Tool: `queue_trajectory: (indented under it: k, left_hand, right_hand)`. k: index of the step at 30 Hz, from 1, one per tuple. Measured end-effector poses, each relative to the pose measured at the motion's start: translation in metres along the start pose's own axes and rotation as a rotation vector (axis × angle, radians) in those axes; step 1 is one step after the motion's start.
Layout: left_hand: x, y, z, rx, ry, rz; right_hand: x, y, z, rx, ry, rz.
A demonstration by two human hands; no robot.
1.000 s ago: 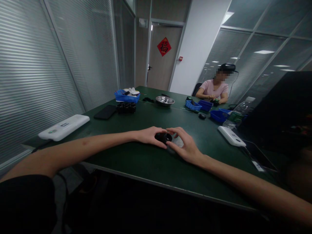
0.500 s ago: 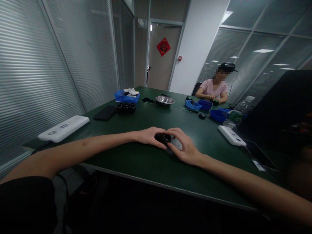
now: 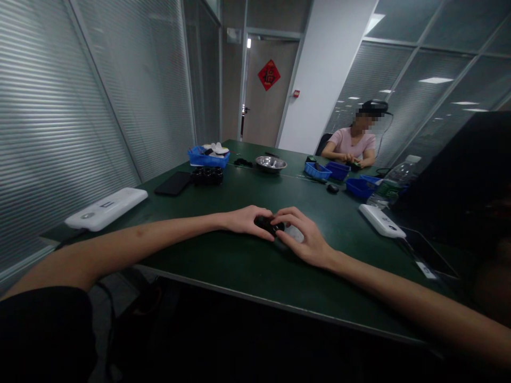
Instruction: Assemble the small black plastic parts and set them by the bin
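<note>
both hands, left hand (image 3: 244, 219) and right hand (image 3: 305, 239), grip small black part (image 3: 268, 224) together.

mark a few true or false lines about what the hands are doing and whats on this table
1. The left hand and right hand both hold the small black round object on the dark green table. True.
2. The shiny metal bowl sits right beside the left hand. False: it stands far across the table, near the blue plastic tray.
3. A flat white plastic device lies near the table's left edge. True.
4. The person in the pink shirt stands at the door. False: that person sits at the table's far end.
</note>
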State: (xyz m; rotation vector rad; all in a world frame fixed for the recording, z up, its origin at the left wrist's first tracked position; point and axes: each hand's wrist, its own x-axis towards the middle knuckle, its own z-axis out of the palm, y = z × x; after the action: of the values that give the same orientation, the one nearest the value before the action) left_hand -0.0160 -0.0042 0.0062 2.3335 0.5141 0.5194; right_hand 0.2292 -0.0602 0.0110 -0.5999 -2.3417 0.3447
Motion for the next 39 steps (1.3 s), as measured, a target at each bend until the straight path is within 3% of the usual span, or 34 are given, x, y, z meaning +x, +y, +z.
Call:
queue_trajectory:
  k: [3,8,14,20,26,32,39]
  left_hand:
    - [-0.0004,0.0,-0.0006,-0.015,0.002,-0.009]
    - [-0.0001,0.001,-0.0005,-0.048,-0.016,0.004]
    - [0.0003,-0.0025,0.0002,-0.008,0.004,0.005]
    - [0.0001,0.0016,0.0,-0.052,-0.012,-0.01]
    - [0.0005,0.0013,0.0005,-0.009,0.0,-0.001]
    - [0.0003,0.0016,-0.0004,-0.033,-0.013,-0.005]
    - [-0.0004,0.0009,-0.0006,-0.029,-0.016,0.023]
  right_hand:
    - [-0.0004,-0.0019,0.0002,-0.015,0.006,-0.023]
    - [-0.0006,0.002,0.0025,-0.075,0.056,0.083]
    - [-0.0009,-0.0022,0.0008,-0.027,0.001,-0.026]
    - [-0.0012,0.002,0.003,-0.084,0.063,0.072]
    - [-0.0016,0.0008,0.0011,-0.036,-0.011,0.003]
    - [-0.0007,0.002,0.002,-0.066,0.04,0.071]
    - [-0.0007,0.0003,0.002,-0.017,0.011,0.003]
